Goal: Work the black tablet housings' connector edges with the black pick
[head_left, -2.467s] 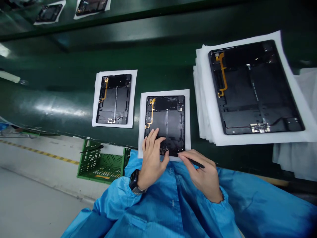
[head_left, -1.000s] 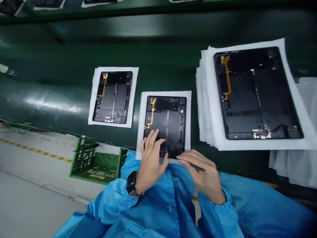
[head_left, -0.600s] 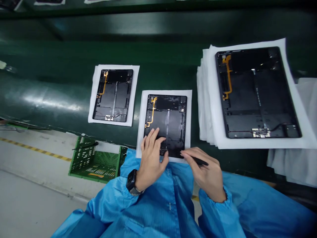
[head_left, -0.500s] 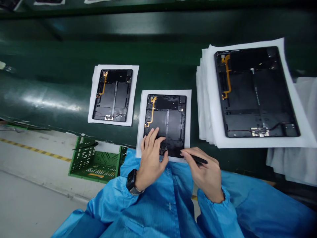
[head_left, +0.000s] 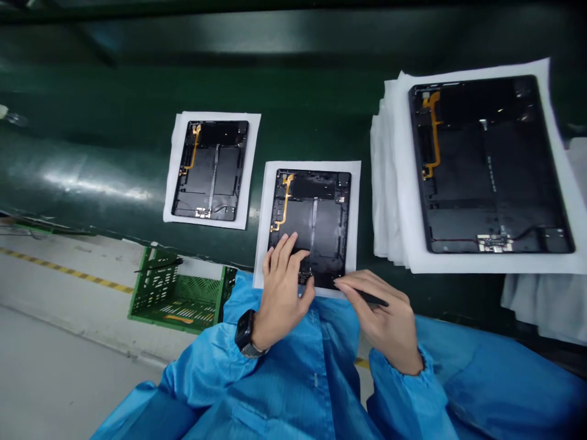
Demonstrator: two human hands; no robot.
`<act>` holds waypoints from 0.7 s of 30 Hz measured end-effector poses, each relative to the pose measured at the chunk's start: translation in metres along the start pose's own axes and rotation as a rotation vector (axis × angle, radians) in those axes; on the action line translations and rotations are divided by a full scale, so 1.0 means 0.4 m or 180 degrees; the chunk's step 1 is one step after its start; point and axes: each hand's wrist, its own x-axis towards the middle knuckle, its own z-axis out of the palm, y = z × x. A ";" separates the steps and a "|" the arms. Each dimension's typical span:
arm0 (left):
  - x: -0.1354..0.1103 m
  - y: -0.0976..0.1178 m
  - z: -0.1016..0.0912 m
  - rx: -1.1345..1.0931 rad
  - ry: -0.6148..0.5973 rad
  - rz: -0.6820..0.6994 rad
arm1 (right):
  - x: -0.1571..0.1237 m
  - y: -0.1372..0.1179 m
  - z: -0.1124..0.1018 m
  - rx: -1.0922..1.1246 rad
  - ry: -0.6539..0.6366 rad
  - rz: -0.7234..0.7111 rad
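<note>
An open tablet housing, with an orange ribbon cable at its upper left, lies on white foam sheets in front of me. My left hand rests over its lower left part, fingers spread, thumb and index finger on either side of a small circuit board. At the lower right corner, my right hand pinches a slim black tool that resembles tweezers. Its tip is mostly hidden by the fingers, close to the housing's edge.
To the left, a second open tablet housing lies on foam. A third housing tops a stack of foam sheets at right. Below the green bench edge, a green plastic crate stands on the left. More foam sheets are at far right.
The view has shifted slightly, so the bench items sit a little differently in frame. Both hands keep nearly the same places on the middle housing; the right hand's tool lies slightly more covered.
</note>
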 end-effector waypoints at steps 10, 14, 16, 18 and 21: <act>-0.001 0.001 0.000 -0.0015 -0.0031 -0.0032 | 0.034 0.018 -0.024 0.0094 -0.0462 -0.0480; -0.001 0.001 -0.002 -0.0015 -0.0058 -0.0043 | 0.046 0.036 -0.040 0.0147 -0.0658 -0.0600; -0.001 0.001 -0.002 -0.0013 -0.0074 -0.0045 | 0.052 0.042 -0.048 0.0165 -0.0737 -0.0608; -0.002 0.000 -0.001 -0.0006 -0.0066 -0.0040 | 0.059 0.044 -0.056 0.0177 -0.0789 -0.0568; -0.002 0.000 0.000 -0.0003 -0.0046 -0.0024 | 0.065 0.041 -0.064 0.0189 -0.0822 -0.0455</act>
